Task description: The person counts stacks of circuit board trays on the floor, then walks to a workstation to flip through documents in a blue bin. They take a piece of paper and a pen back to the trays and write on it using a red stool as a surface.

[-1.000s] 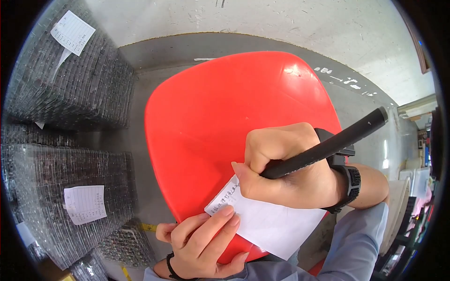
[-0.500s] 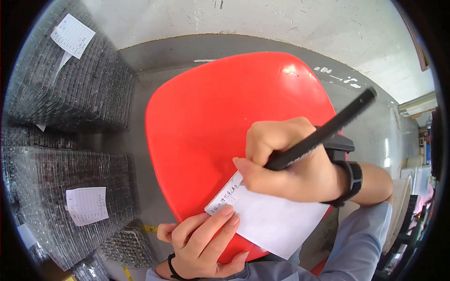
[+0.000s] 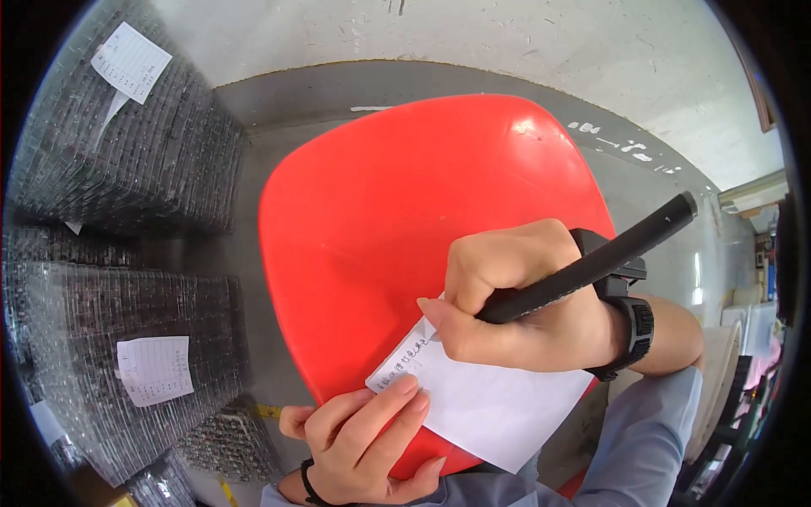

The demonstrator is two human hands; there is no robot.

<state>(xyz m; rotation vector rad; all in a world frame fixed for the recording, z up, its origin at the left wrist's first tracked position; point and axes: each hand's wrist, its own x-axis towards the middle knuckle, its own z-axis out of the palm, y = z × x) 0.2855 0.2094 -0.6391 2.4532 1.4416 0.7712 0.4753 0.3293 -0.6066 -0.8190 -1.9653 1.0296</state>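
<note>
A white sheet of paper [image 3: 498,410] lies at a slant on the near part of a red plastic chair seat [image 3: 380,203], with a line of handwriting along its upper left edge. My right hand [image 3: 524,296] grips a thick black marker pen [image 3: 612,253], its tip hidden behind my fingers at the end of the written line. The pen's far end points up and to the right. My left hand [image 3: 367,439] rests with fingers stretched out, the fingertips on the paper's left corner. A black watch [image 3: 634,329] is on my right wrist, a dark band on my left.
On the left stand tall stacks of clear plastic trays [image 3: 144,160], with a paper label [image 3: 131,63] on the rear stack and another label [image 3: 156,370] on the nearer one. A scuffed white wall [image 3: 473,38] rises behind the chair. Shelving and mixed goods line the far right.
The marker's upper end has tipped down and to the right. My right hand has shifted slightly, and the left stays on the paper.
</note>
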